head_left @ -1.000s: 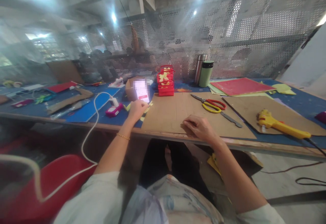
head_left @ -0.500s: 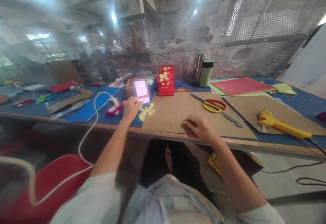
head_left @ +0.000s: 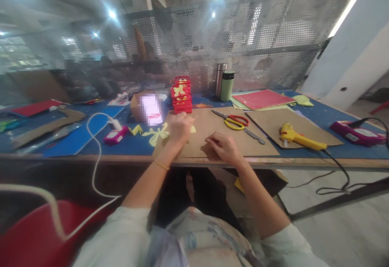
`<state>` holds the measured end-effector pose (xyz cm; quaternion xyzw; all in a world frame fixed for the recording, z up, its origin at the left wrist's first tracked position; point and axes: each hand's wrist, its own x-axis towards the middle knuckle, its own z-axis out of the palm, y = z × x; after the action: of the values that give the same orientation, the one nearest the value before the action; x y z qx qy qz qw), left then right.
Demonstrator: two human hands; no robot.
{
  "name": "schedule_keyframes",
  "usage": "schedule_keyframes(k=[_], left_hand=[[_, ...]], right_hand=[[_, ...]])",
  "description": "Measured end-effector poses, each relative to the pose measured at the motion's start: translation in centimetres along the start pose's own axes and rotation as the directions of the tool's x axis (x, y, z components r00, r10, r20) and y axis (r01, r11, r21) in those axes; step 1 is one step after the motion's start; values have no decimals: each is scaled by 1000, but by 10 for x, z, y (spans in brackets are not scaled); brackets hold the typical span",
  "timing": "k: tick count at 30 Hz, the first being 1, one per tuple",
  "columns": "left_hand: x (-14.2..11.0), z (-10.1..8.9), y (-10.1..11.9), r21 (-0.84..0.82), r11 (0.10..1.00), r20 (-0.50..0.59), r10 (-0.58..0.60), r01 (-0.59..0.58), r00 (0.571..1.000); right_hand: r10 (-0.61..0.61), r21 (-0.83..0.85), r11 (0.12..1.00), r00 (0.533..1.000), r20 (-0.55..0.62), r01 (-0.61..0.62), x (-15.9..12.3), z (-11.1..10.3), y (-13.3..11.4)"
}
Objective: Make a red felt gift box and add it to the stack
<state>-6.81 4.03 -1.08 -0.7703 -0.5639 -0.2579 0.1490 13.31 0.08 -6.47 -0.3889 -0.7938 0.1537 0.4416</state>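
Note:
My left hand (head_left: 180, 129) is over the left part of a cardboard sheet (head_left: 200, 119), its fingers closed and slightly blurred. A pale yellow paper cutout (head_left: 193, 129) pokes out from under its right side; most of it is hidden by the hand. Just left of that hand lie more yellow cutouts (head_left: 157, 134), petal-like in shape. My right hand (head_left: 224, 146) rests on the cardboard near the front edge, fingers curled in, with nothing visible in them. Behind the hands stands a stack of red pieces (head_left: 182, 104) with yellow bows. Scissors (head_left: 234, 120) with red and yellow handles lie beyond my right hand.
A lit phone (head_left: 152, 111) leans on a cardboard box at left. Right of the scissors are a grey blade (head_left: 254, 136) and a yellow glue gun (head_left: 300, 138) with a cord. Two bottles (head_left: 227, 86) and red sheets (head_left: 263, 99) stand or lie at the back.
My left hand has moved right, from beside the phone onto the cardboard, and a yellow cutout now shows at it. My right hand stays on the cardboard. The view has turned right.

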Motion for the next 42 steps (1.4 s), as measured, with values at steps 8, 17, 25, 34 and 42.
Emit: schedule_keyframes(k=[8,17,25,34,42], left_hand=[[-23,12,25,-183,980,301,127,-74,945],[-46,-5,-10,-257,950,354,262,-176,898],[-58,9,-6,-109,977,291,206,-181,934],[-52,18,-27,-15,945,185,323,-326,928],[-54,17,-22,-44,967,185,253,-249,950]], right_hand=[[147,163,982,931,-334,-97,-5,-2,-6],[246,294,949,860,-446,-118,-5,-2,-12],[271,315,937,884,-380,-151,-13,-6,-8],[32,-452,853,891,-452,-260,-59,-105,37],[453,-743,457,847,-279,-489,-78,-199,96]])
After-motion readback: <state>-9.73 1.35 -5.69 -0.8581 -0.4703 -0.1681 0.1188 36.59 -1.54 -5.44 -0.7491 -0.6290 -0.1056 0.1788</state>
